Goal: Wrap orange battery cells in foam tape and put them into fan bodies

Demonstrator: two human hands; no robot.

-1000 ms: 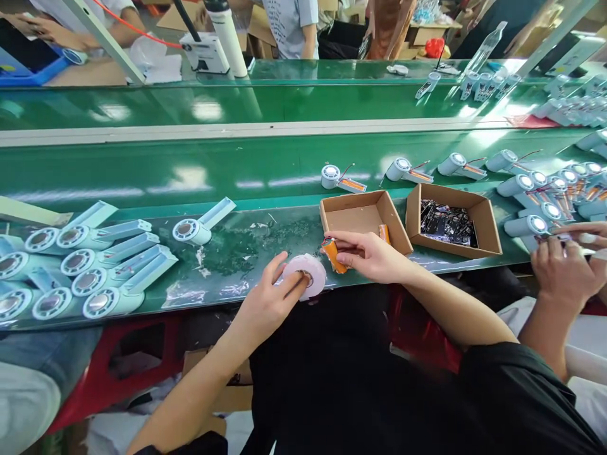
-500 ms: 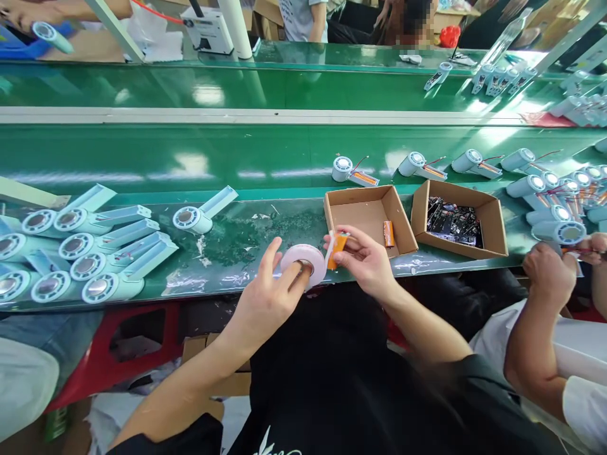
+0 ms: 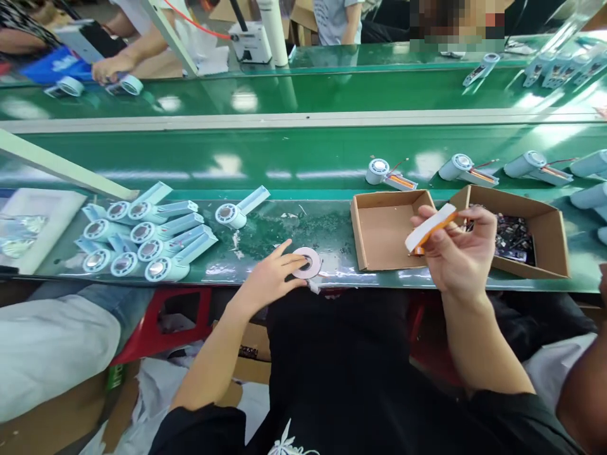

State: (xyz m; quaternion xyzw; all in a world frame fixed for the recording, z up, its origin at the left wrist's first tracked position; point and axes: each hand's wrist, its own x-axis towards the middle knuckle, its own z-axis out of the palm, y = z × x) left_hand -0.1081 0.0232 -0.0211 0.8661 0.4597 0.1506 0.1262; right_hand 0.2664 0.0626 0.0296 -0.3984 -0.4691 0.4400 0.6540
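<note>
Slanting lengthwise, the orange battery points to upper right.

The person is wearing a black T-shirt with short black sleeves. A white print with pointed, leaf-like shapes is showing on its front. The left hand and right hand are staying bare.

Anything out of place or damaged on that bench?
Mainly litter: whitish scraps on the green bench near the lone light-blue fan body, and a ragged white bit at the edge below the white tape roll. They look like stray debris; nothing appears plainly damaged.
</note>
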